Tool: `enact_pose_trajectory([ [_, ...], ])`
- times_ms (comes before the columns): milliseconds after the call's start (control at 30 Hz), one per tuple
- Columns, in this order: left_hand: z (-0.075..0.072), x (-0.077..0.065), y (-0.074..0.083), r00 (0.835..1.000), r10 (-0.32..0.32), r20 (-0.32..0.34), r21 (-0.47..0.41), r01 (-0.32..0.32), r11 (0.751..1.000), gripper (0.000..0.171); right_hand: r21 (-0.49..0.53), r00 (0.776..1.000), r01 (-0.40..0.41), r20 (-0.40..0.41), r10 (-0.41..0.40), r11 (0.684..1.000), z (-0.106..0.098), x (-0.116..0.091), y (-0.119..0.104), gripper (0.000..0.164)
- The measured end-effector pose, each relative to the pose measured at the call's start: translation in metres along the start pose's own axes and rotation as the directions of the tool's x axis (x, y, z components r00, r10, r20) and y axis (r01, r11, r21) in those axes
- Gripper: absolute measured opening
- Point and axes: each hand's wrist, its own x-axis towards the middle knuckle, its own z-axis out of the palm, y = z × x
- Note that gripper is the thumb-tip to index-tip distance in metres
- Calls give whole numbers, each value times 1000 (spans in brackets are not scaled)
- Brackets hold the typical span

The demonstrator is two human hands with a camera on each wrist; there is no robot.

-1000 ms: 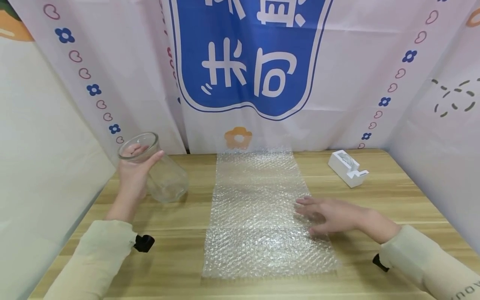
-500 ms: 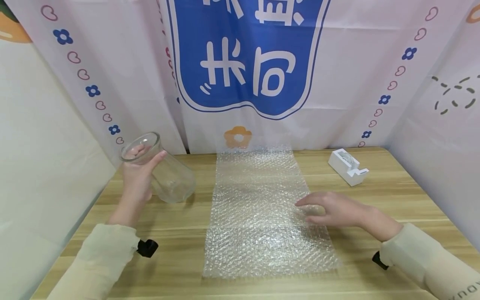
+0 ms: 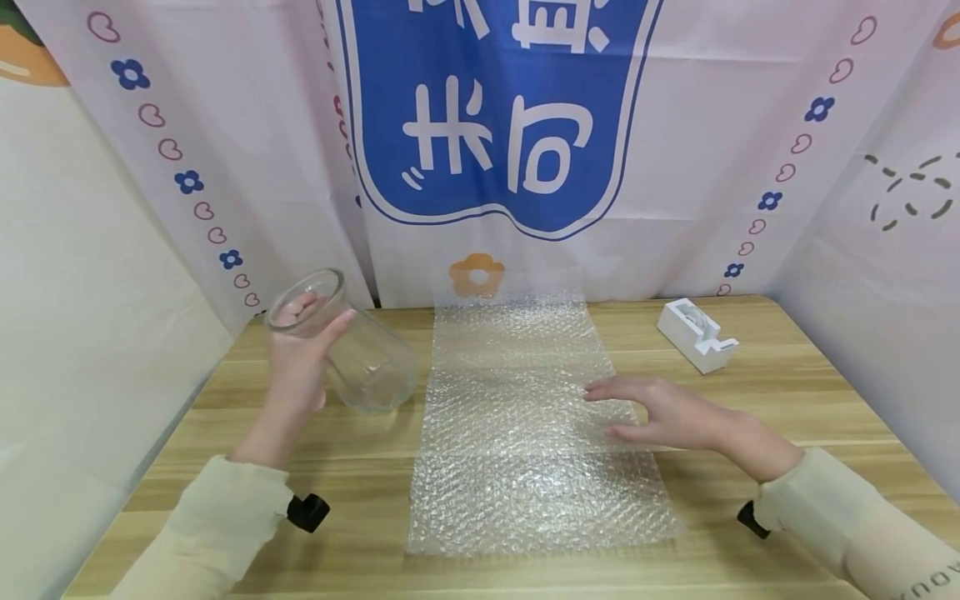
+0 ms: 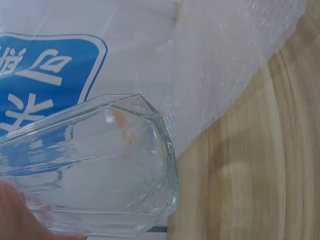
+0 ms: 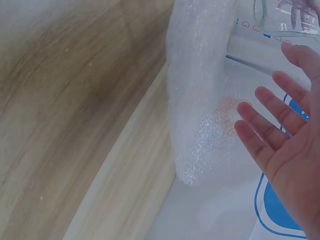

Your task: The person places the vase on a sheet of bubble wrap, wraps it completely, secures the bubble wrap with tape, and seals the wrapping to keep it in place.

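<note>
My left hand (image 3: 298, 367) grips a clear glass vase (image 3: 375, 362) around its neck, below the rim. The vase tilts, its mouth toward the upper left and its faceted base (image 4: 167, 160) toward the lower right, left of the bubble wrap. A sheet of clear bubble wrap (image 3: 517, 467) lies flat along the middle of the table, its far end rising against the back cloth. My right hand (image 3: 667, 412) hovers over the sheet's right edge with fingers spread and holds nothing; in the right wrist view its palm (image 5: 295, 165) shows bare.
A white tape dispenser (image 3: 697, 336) stands at the back right of the wooden table (image 3: 772, 392). Behind the table hangs a printed cloth (image 3: 675, 167) with a blue sign. Pale cloth walls (image 3: 90, 292) close off both sides.
My left hand has carried the tilted vase to the right, closer to the bubble wrap. My right hand has lifted and shifted slightly, its fingers opening a little.
</note>
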Motion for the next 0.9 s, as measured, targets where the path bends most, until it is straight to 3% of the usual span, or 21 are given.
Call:
enact_pose_trajectory([
  [333, 19, -16, -1, 998, -20, 66, -106, 27, 994, 58, 37, 999, -6, -35, 8, 999, 3, 7, -6, 46],
  [700, 39, -32, -5, 993, -10, 120, -125, 25, 992, 60, 116, 999, 1, -45, 4, 993, 5, 13, -11, 47],
  [900, 49, -41, -5, 986, -65, 151, -126, 84, 988, 57, 147, 999, 10, -54, -2, 989, 7, 17, -17, 49],
])
